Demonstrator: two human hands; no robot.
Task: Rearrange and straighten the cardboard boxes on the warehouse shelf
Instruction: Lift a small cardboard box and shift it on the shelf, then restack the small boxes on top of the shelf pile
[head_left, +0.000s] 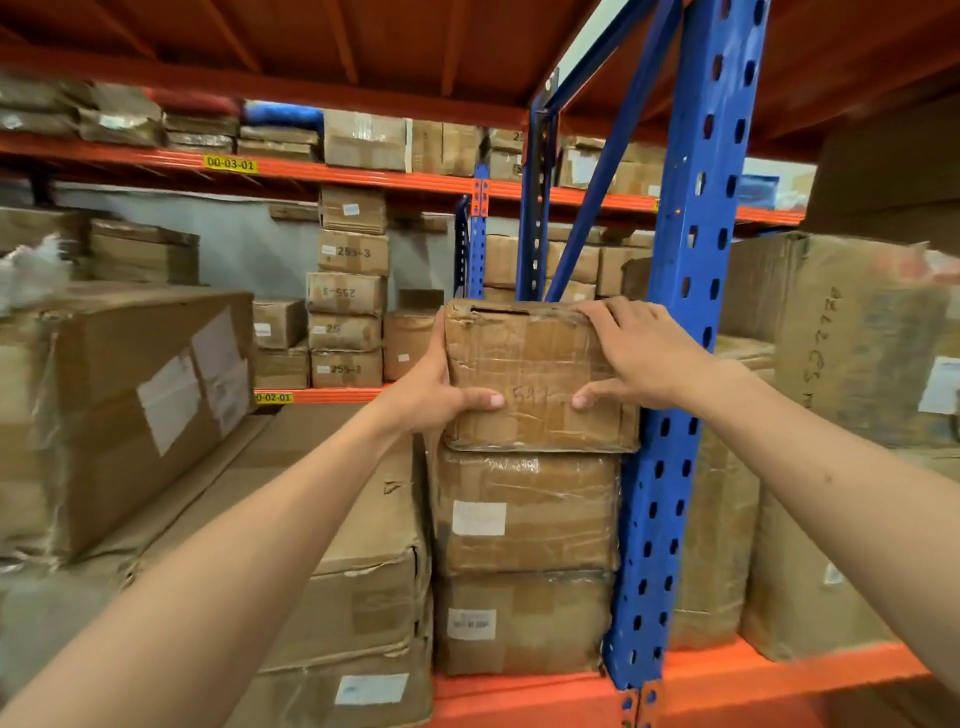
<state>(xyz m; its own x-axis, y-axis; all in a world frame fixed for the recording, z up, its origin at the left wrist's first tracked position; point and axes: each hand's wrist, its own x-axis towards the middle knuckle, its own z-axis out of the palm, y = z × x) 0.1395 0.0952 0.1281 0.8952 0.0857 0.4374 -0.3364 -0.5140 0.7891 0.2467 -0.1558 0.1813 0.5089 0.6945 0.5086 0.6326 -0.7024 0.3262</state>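
A small taped cardboard box with handwritten digits on its front sits on top of a stack of two similar boxes, the middle box and the bottom box, on the orange shelf. My left hand grips the top box's left side, thumb on its front face. My right hand lies over its top right corner, thumb pressed on the front. The top box sticks out slightly to the right of the ones below and touches the blue upright.
A blue perforated rack upright stands right beside the stack. Large flat cartons lie stacked to the left, with a big box beyond them. Tall cartons fill the right bay. Further shelves of boxes stand behind.
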